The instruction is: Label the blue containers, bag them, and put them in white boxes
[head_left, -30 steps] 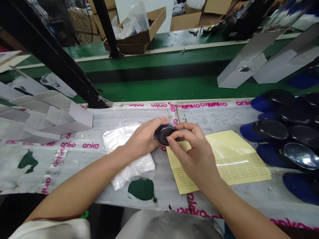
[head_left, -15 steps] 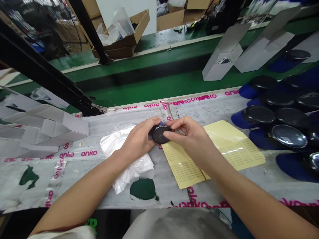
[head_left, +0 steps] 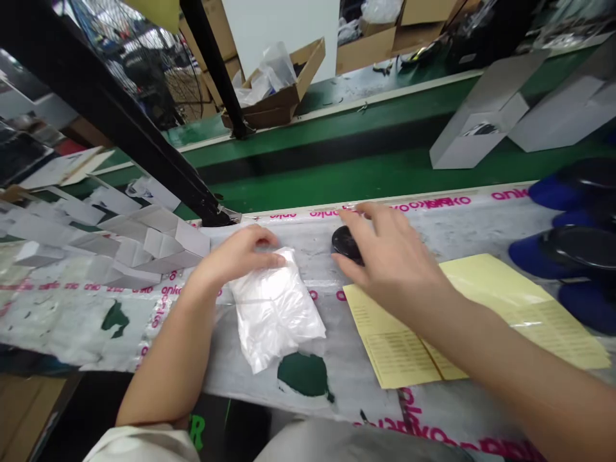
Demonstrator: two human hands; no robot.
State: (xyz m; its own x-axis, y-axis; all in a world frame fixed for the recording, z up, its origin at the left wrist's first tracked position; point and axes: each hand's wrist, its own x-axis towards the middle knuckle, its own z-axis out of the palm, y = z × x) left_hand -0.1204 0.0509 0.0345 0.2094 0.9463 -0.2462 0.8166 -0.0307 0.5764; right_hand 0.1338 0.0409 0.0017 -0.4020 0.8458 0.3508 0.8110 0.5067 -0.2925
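Lying at the left hand's (head_left: 257, 250) thumb tip, bags (head_left: 279, 314) meet curled fingers, wrist bent right, forearm rising from lower left; can't tell if they're pinched. Right of them, the black disc (head_left: 343, 244) sits between the right hand's (head_left: 342, 237) thumb and spread fingers, grip unclear; that hand is palm-down, forearm slanting in over the yellow sheets (head_left: 392, 346).

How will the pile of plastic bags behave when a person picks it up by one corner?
The plastic bags would probably flop, because their edges look soft and creased. Their glossy surface suggests they may be slippery. They are likely light for their size, since only thin film shows.
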